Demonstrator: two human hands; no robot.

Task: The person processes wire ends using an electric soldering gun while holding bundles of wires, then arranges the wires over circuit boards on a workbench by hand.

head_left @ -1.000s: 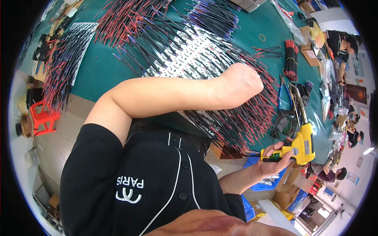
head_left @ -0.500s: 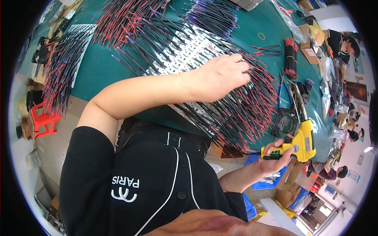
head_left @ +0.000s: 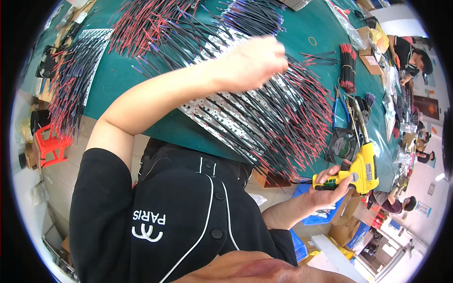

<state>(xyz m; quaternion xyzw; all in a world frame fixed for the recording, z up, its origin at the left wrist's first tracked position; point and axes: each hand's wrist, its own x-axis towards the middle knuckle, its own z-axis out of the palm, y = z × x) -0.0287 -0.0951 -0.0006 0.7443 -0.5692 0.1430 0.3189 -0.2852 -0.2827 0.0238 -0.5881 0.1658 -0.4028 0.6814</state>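
Across the table lies a white panel of small boards point(head_left: 200, 114), covered with rows of black wires point(head_left: 306, 106) that have red ends. My left hand point(head_left: 252, 63) is above the far part of these wires, its fingers curled in. Motion smears the fingertips, and whatever they pinch is hidden. On the right, my right hand point(head_left: 332, 186) grips the handle of a yellow soldering gun point(head_left: 365, 167). Its long metal nozzle points away from me, over the table beside a black fan.
Blue-handled pliers point(head_left: 340, 111), the black fan point(head_left: 342, 144) and a tied wire bundle point(head_left: 348, 70) lie on the green table point(head_left: 118, 87). More wire heaps point(head_left: 153, 28) are at the far side. A wired panel point(head_left: 71, 85) overhangs the left edge, near a red stool point(head_left: 52, 144). People point(head_left: 410, 59) work at right.
My left hand has moved away from me and slightly left over the panel, uncovering wires nearer me. My right hand still holds the soldering gun, nearly in the same place.
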